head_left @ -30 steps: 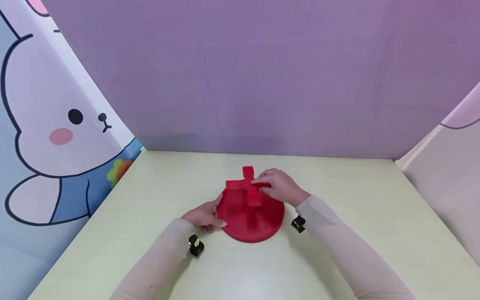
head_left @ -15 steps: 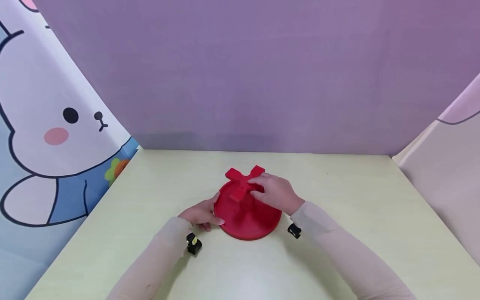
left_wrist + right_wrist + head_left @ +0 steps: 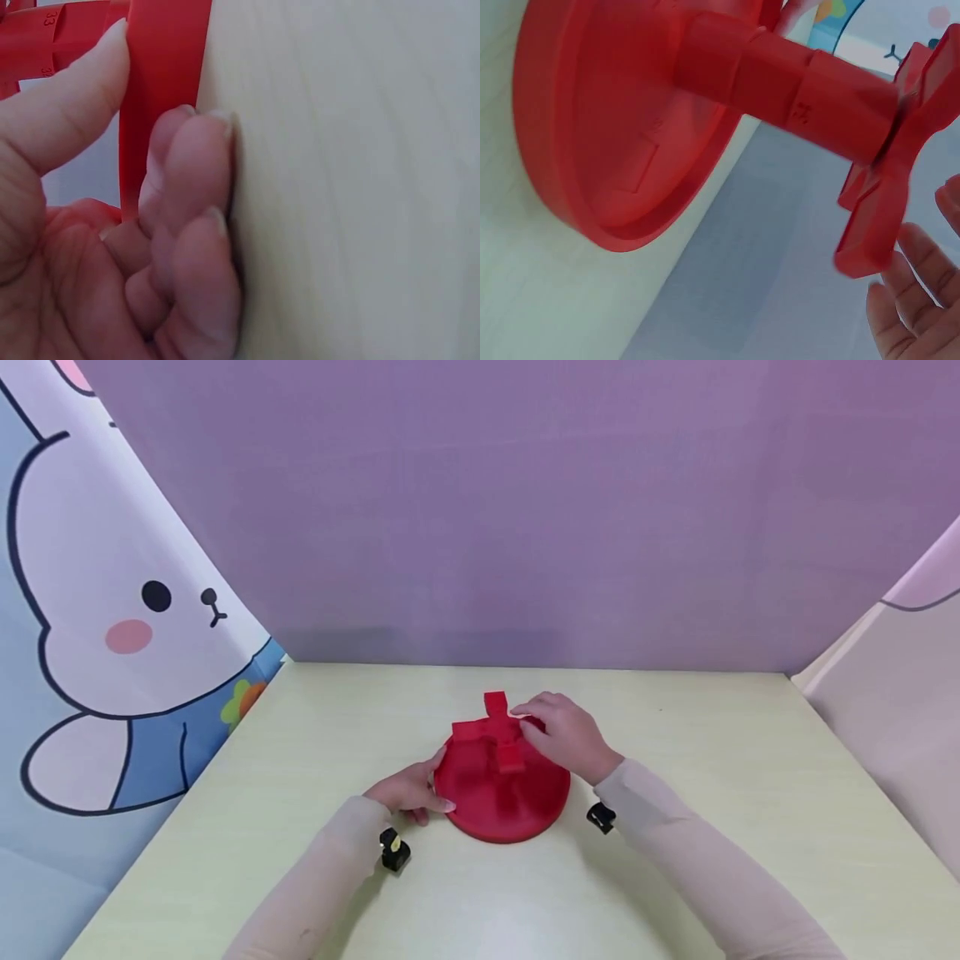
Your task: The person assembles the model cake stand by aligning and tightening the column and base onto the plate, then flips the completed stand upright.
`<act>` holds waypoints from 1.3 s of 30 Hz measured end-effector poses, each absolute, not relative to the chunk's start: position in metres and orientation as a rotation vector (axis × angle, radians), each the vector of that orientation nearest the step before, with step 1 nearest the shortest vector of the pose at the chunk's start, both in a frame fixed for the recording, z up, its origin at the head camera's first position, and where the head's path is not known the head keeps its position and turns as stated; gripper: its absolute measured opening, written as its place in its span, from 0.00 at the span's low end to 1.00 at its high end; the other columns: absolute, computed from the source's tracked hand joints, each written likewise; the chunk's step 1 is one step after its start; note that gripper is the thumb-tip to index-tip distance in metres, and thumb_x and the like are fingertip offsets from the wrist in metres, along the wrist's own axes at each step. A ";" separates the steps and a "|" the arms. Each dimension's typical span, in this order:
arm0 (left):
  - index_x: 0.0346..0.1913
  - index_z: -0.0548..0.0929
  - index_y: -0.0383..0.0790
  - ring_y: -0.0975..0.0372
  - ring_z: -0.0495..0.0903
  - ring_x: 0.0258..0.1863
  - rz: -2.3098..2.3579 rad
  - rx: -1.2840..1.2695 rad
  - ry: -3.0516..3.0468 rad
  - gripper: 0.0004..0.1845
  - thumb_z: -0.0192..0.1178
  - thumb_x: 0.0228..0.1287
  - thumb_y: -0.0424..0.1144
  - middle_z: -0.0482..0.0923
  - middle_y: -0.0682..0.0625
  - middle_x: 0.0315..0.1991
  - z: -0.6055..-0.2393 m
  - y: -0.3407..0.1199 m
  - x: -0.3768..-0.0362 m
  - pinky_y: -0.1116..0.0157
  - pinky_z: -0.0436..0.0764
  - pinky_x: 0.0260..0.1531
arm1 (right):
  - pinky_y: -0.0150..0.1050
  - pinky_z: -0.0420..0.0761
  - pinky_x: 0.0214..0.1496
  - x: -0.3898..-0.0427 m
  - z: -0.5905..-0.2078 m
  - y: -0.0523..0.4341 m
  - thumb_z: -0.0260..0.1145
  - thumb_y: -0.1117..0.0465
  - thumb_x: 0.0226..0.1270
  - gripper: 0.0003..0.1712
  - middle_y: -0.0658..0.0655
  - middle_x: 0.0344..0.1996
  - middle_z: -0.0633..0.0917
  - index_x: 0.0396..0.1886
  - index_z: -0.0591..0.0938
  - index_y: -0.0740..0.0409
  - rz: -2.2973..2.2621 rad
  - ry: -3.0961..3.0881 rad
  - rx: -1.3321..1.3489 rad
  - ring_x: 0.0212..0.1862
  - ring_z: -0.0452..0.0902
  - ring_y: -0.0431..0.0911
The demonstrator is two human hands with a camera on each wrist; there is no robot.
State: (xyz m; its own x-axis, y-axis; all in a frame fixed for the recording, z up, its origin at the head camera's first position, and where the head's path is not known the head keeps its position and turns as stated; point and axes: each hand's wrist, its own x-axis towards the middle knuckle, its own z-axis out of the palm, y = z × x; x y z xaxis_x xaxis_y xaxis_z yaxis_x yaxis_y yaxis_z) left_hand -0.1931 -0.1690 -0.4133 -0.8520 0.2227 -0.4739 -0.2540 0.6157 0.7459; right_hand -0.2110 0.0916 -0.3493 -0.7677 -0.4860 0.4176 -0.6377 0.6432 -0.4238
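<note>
A round red base (image 3: 502,802) lies on the pale table (image 3: 712,777), and a red post (image 3: 780,82) rises from its middle. A red cross-shaped piece (image 3: 495,731) sits on top of the post. My left hand (image 3: 420,789) pinches the base's left rim (image 3: 161,90), thumb (image 3: 67,105) on top and fingers curled against the table. My right hand (image 3: 551,731) curls its fingers over the cross's right arm. In the right wrist view the cross (image 3: 900,165) stands just above my fingers (image 3: 915,300). The hand hides that right arm in the head view.
A purple backdrop closes the far side. A rabbit-print curtain (image 3: 127,610) slopes along the left edge and a pale panel (image 3: 900,693) along the right. Small black wrist cameras (image 3: 392,850) (image 3: 601,816) sit at my sleeves. Bare table surrounds the base.
The cross piece has turned on its post under my right hand, from a plus to an X and back to a plus. My left hand has stayed on the rim.
</note>
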 end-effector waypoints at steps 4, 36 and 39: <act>0.77 0.44 0.52 0.56 0.73 0.18 1.181 -0.008 2.303 0.56 0.72 0.53 0.39 0.70 0.45 0.49 -0.414 -0.170 -0.193 0.65 0.75 0.21 | 0.43 0.81 0.42 -0.214 -0.354 0.095 0.65 0.66 0.61 0.15 0.58 0.43 0.82 0.48 0.85 0.59 0.774 -2.625 0.945 0.45 0.77 0.51; 0.76 0.40 0.40 0.57 0.70 0.23 1.172 -0.007 2.356 0.64 0.76 0.45 0.39 0.66 0.43 0.57 -0.405 -0.147 -0.187 0.66 0.72 0.22 | 0.40 0.83 0.38 -0.204 -0.351 0.089 0.75 0.57 0.54 0.24 0.56 0.42 0.84 0.52 0.84 0.59 0.672 -2.825 0.818 0.41 0.80 0.48; 0.77 0.40 0.40 0.57 0.71 0.24 1.192 -0.016 2.348 0.64 0.76 0.44 0.39 0.66 0.43 0.57 -0.407 -0.145 -0.189 0.66 0.72 0.23 | 0.39 0.82 0.38 -0.204 -0.348 0.090 0.74 0.55 0.56 0.23 0.54 0.39 0.85 0.50 0.84 0.58 0.693 -2.825 0.850 0.40 0.80 0.46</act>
